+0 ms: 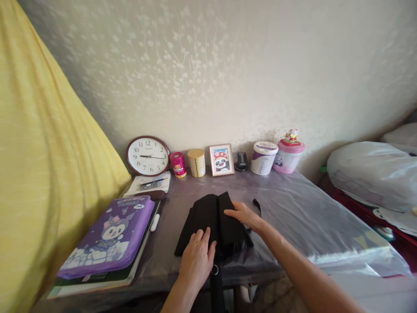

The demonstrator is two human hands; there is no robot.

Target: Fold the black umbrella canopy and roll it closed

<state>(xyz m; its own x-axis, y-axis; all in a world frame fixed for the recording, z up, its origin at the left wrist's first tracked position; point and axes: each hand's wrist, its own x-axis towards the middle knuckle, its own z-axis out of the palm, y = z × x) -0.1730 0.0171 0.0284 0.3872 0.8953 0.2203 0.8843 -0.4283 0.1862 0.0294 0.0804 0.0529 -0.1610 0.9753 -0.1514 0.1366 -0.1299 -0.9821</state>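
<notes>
A black folding umbrella (203,217) lies loosely folded on the table, its fabric panels spread flat. Its dark handle (217,287) points toward me and reaches past the table's front edge. My left hand (197,256) rests on the lower left part of the fabric, fingers stretched out and apart. On the right side, my right hand (243,215) has its thumb over a fabric panel and its other fingers along the edge, partly hidden. A black strap (257,206) sticks out beyond that hand.
At left, a purple cartoon case (110,234) lies on books near a yellow curtain (48,174). Along the wall stand a clock (148,155), a pink can (177,165), a framed panda picture (222,160) and tubs (264,158). White plastic bags (368,174) are at right.
</notes>
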